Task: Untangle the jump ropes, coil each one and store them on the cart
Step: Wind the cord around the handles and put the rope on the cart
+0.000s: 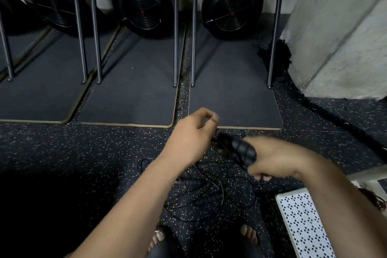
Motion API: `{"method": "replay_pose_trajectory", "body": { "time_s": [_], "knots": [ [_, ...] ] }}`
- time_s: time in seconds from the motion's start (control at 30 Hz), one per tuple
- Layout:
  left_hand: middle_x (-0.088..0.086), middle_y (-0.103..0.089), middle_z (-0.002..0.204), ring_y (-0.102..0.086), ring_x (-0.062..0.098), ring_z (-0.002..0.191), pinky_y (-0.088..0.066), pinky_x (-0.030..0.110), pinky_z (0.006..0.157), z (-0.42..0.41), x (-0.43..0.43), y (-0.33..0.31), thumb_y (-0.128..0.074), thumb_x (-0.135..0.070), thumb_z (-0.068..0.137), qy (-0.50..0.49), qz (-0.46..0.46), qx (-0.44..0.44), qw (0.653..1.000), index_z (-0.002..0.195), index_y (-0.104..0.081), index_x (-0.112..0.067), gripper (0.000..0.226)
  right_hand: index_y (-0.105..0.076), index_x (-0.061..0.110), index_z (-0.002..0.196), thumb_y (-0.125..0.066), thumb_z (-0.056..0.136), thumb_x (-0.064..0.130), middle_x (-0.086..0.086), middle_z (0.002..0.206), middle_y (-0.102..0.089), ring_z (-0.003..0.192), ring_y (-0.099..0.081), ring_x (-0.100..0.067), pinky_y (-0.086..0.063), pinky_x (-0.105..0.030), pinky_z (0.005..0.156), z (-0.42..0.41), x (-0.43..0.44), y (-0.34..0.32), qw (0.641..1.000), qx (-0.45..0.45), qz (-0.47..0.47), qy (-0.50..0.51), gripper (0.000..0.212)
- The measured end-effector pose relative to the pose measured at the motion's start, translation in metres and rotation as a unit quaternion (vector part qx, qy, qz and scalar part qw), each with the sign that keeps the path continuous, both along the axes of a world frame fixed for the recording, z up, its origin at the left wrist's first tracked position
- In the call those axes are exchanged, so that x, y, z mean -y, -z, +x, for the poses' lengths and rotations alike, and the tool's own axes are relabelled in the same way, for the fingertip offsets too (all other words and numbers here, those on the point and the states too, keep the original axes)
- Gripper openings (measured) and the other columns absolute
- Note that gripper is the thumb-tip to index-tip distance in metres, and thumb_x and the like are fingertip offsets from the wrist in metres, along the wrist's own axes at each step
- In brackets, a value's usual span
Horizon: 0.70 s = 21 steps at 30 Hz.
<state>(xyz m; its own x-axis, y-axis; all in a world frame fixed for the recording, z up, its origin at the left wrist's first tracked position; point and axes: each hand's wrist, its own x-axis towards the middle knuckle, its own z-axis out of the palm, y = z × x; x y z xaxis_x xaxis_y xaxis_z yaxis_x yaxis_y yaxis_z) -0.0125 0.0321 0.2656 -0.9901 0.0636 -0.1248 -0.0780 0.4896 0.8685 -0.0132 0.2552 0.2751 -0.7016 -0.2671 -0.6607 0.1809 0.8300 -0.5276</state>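
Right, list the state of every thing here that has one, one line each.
Left hand: fingertips pinched, apparently on a thin black cord.
Right hand: grips black ribbed jump-rope handles, raised off the floor.
Black jump ropes on the speckled floor: tangled, uncoiled.
White perforated cart shelf: partly in view, no rope on that part.
Thick black braided rope: lying along the floor.

Left hand [192, 132] raised, fingertips pinched; right hand [272, 161] grips handles [244, 152]
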Motion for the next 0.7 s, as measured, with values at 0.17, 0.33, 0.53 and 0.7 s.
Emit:
{"method": "replay_pose_trajectory", "body": {
  "time_s": [0.17, 0.33, 0.53, 0.7],
  "knots": [
    [-0.008, -0.065, 0.073, -0.049, 0.007, 0.057, -0.04, 0.024, 0.058, 0.001, 0.002, -0.002, -0.063, -0.04, 0.106, 0.061, 0.034, -0.01, 0.998, 0.103, -0.071, -0.028, 0.015, -0.069, 0.019, 0.101, -0.077, 0.08, -0.008, 0.0, 0.087, -0.077, 0.079, -0.073, -0.021, -0.059, -0.036, 0.069, 0.011, 0.019, -0.014, 0.974, 0.114, -0.062, -0.188, 0.036],
    [0.012, -0.07, 0.086, -0.058, 0.01, 0.074, -0.052, 0.035, 0.076, -0.003, 0.008, -0.007, -0.06, -0.049, 0.101, 0.079, 0.161, 0.035, 0.983, 0.104, -0.076, -0.02, 0.033, -0.069, -0.004, 0.117, -0.075, 0.085, -0.019, 0.002, 0.094, -0.079, 0.082, -0.066, -0.028, -0.055, -0.042, 0.077, 0.013, 0.012, -0.043, 0.931, 0.14, -0.295, -0.164, 0.035],
    [0.007, -0.058, 0.064, -0.047, 0.019, 0.059, -0.04, 0.037, 0.06, -0.002, -0.001, -0.001, -0.046, -0.052, 0.111, 0.037, 0.163, 0.023, 0.986, 0.09, -0.065, -0.024, 0.04, -0.067, -0.008, 0.116, -0.069, 0.082, -0.009, -0.025, 0.106, -0.068, 0.078, -0.066, -0.027, -0.055, -0.036, 0.065, 0.004, 0.005, -0.037, 0.874, 0.024, -0.477, 0.089, 0.035],
    [-0.012, -0.054, 0.058, -0.048, 0.011, 0.056, -0.042, 0.034, 0.063, 0.0, -0.004, 0.003, -0.045, -0.053, 0.111, 0.02, 0.118, 0.008, 0.993, 0.123, -0.055, -0.035, 0.025, -0.059, 0.003, 0.13, -0.068, 0.087, -0.014, -0.019, 0.114, -0.077, 0.079, -0.071, -0.025, -0.058, -0.034, 0.062, -0.007, 0.009, -0.022, 0.87, -0.057, -0.378, 0.311, 0.047]
  ]
}}
